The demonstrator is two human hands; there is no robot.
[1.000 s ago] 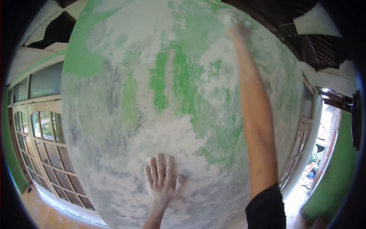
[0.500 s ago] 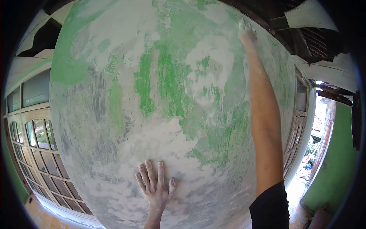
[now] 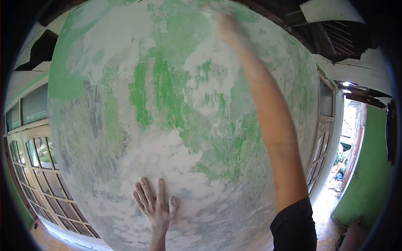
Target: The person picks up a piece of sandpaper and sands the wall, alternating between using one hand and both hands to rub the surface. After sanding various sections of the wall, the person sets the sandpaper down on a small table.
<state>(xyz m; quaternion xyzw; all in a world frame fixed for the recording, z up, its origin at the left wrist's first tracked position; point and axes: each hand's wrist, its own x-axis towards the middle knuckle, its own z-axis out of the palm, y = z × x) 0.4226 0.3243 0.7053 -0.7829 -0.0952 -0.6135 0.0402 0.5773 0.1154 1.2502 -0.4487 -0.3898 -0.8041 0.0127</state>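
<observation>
A wall point(image 3: 167, 100) with patchy green paint, white filler and grey bare areas takes up the middle of the head view. Low on it, my left hand point(image 3: 155, 205) lies flat with its fingers spread, dusted with white powder and holding nothing. My right arm reaches up, and my right hand point(image 3: 225, 26) is at the upper part of the wall, over pale green and white patches. Motion smears its fingers, and whether anything is under or in them I cannot make out.
A wooden door with glass panes point(image 3: 46, 175) stands at the left, another framed door point(image 3: 318, 150) at the right. Broken ceiling panels point(image 3: 331, 12) and dark beams hang overhead. A bright opening beside a green wall point(image 3: 362, 167) lies at far right.
My right hand has swept left across the upper wall, from near its top right edge. My left hand stays flat on the wall; the whole view has shifted slightly.
</observation>
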